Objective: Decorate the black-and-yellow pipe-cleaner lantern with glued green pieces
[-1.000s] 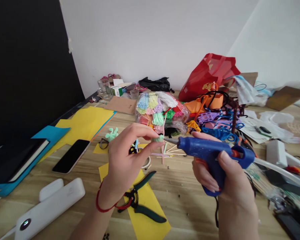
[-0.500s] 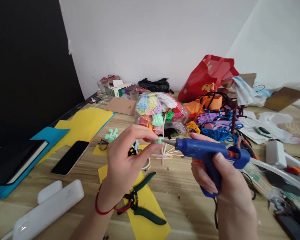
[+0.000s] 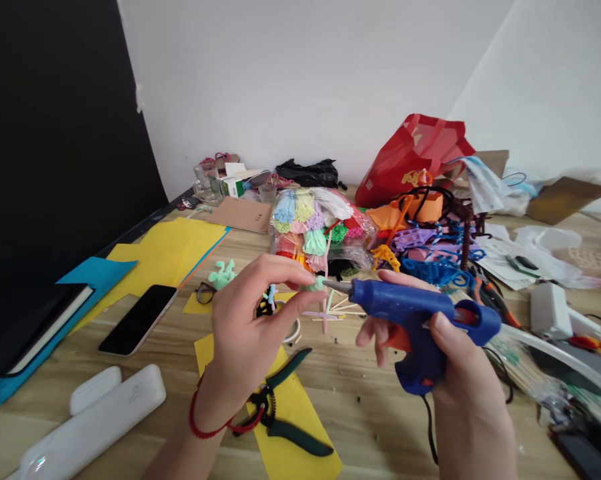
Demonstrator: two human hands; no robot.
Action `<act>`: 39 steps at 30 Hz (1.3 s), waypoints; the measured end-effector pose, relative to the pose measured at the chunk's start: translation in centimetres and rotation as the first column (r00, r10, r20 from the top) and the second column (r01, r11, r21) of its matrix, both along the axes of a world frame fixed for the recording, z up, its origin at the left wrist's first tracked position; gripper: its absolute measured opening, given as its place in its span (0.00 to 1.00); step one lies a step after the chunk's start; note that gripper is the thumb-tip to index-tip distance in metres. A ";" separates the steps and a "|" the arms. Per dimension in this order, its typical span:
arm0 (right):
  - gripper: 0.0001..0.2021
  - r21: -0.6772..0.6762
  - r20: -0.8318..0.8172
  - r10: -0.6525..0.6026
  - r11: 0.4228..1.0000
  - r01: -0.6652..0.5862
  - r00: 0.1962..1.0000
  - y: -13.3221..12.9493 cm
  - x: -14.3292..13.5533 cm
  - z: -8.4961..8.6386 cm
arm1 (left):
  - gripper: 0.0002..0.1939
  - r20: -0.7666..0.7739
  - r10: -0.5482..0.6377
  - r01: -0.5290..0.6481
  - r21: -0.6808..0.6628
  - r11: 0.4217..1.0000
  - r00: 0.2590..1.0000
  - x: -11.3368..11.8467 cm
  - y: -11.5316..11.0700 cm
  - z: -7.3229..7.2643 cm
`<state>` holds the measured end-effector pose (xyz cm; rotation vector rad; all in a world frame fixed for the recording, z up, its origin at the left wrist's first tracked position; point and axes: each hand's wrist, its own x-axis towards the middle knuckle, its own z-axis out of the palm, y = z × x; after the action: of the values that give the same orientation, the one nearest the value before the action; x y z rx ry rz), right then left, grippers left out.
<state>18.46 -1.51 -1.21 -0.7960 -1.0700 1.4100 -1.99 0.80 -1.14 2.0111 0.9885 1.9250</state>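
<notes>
Between the thumb and fingertips of my left hand (image 3: pixel 255 320) is a small mint-green fuzzy piece (image 3: pixel 318 284), which looks like pipe cleaner. My right hand (image 3: pixel 455 360) grips a blue hot glue gun (image 3: pixel 405 300) around its handle, with some fingers stretched out past the orange trigger (image 3: pixel 399 338). The gun's metal nozzle points left and its tip meets or nearly meets the green piece. A clear glue stick (image 3: pixel 545 341) sticks out of the gun's back. Below my left hand, green-handled pruning shears (image 3: pixel 300 437) lie on yellow paper (image 3: pixel 305 407).
A phone (image 3: pixel 139 320) and a white rectangular device (image 3: pixel 95 427) lie at left. Another mint-green fuzzy figure (image 3: pixel 222 274) sits beyond my left hand. Bagged pipe cleaner bundles (image 3: pixel 313 220) and a red bag (image 3: pixel 415 160) stand behind. Pliers (image 3: pixel 495 300) and a white adapter (image 3: pixel 550 311) are at right.
Fingers of my right hand have loosened and stretched away from the glue gun's trigger. The nozzle stays at the green piece; the view has shifted slightly.
</notes>
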 end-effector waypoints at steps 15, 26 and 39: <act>0.29 0.081 0.172 -0.070 0.995 0.057 0.983 -0.1 0.1 -0.9 | 0.08 0.064 -0.024 0.026 -0.037 0.999 0.998 0.1 0.0 -0.1; 0.24 0.103 0.135 -0.115 0.990 0.101 0.984 -0.2 -0.2 -1.0 | 0.10 0.110 -0.042 0.047 -0.046 0.998 0.993 0.3 -0.2 -0.1; 0.31 0.058 0.130 -0.018 0.998 0.011 0.991 0.2 -0.4 -0.3 | 0.09 0.129 0.002 0.008 -0.076 0.997 0.992 0.4 0.1 -0.5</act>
<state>18.02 -1.32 -1.46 -0.8618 -1.1972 1.3234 -1.62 0.87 -1.66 1.8212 1.0095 1.9566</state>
